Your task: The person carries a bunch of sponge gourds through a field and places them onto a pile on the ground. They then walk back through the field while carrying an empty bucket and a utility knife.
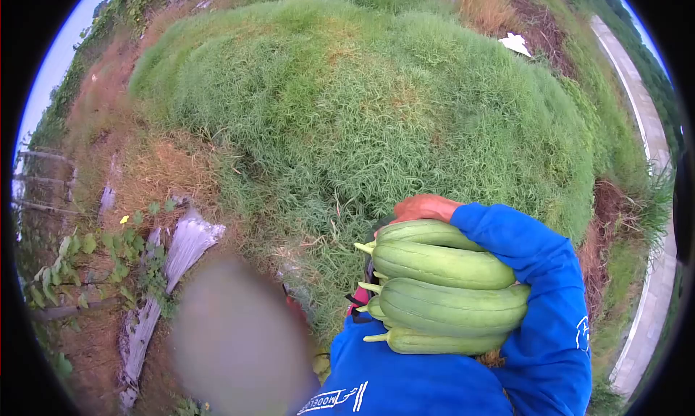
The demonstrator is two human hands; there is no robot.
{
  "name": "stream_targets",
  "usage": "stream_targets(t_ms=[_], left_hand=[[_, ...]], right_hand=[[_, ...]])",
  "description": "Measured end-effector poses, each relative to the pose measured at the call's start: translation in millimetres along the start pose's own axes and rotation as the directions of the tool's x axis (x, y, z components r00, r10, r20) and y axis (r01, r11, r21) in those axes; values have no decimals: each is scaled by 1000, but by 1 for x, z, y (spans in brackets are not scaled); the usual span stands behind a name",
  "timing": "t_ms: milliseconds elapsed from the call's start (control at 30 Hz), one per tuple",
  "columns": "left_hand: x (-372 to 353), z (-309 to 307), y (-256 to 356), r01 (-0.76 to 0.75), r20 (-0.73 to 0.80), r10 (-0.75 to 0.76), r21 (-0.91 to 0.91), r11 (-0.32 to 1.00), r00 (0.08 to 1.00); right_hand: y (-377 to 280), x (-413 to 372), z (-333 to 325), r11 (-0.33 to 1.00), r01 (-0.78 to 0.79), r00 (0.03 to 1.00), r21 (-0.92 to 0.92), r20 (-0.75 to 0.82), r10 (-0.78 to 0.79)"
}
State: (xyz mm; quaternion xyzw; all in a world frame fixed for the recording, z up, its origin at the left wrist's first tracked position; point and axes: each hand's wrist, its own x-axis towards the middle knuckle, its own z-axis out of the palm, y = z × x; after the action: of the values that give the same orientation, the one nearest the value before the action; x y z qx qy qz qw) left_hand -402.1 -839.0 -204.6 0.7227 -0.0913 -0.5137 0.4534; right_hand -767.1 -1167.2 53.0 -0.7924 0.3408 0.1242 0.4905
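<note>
Several pale green luffa gourds lie stacked against my chest, their short stems pointing left. My right arm, in a blue sleeve, curves round them from the right. My right hand is bent over the far side of the topmost gourd, and its fingertips are mostly hidden. Something dark shows at the finger ends, too little to name. A pink and black item peeks out left of the gourds. My left hand does not appear.
A thick grassy mound rises ahead. Vines and a grey-white plastic sheet are at left, a pale concrete path at right. A white scrap lies at the far right. A large grey blur covers the lower left.
</note>
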Motion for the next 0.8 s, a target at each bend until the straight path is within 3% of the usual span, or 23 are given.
stream_targets(t_ms=[33,67,167,200,267,333,433,467,500,533,567,600,633,700,733,800], left_hand=[[13,13,20,-29,-12,29,-41,999,1000],[3,31,69,40,37,-42,47,998,998],[25,91,138,-110,116,115,-51,993,986],[35,113,155,-112,114,117,-53,992,987],[63,162,191,-194,183,211,-107,975,960],[95,230,244,-170,165,184,-99,981,969],[136,356,380,-396,242,425,-159,904,872],[136,401,440,-481,279,503,-146,864,818],[134,446,500,-565,307,575,-132,815,758],[128,487,555,-578,287,590,-134,805,755],[123,528,610,-665,324,650,-80,743,687],[125,559,650,-733,378,681,-9,680,627],[136,585,675,-735,384,678,2,678,627],[165,606,690,-778,324,708,215,590,627],[187,608,683,-707,275,651,236,667,707],[203,597,644,-479,146,459,171,861,876]], right_hand=[[-9,9,-21,994,-78,992,-73,93,85],[-15,17,-38,977,-150,968,-150,179,176],[-14,35,-80,962,-221,972,-161,46,231],[-1,47,-100,916,-304,927,-261,141,348],[28,61,-133,911,-292,941,-292,80,328],[50,77,-171,864,-329,936,-382,-8,353],[59,73,-256,890,-319,942,-326,-4,337],[65,81,-295,870,-371,890,-325,144,433],[110,92,-322,874,-354,896,-334,148,420],[180,109,-344,997,-72,993,36,99,68],[223,123,-385,890,263,964,372,-68,-257],[155,108,-451,974,-107,980,-198,147,138],[173,110,-485,977,-102,981,-187,145,131],[209,109,-529,989,16,999,-146,-49,-23],[199,102,-560,931,1,1000,-365,8,2],[203,98,-611,930,-32,991,-366,108,77]])
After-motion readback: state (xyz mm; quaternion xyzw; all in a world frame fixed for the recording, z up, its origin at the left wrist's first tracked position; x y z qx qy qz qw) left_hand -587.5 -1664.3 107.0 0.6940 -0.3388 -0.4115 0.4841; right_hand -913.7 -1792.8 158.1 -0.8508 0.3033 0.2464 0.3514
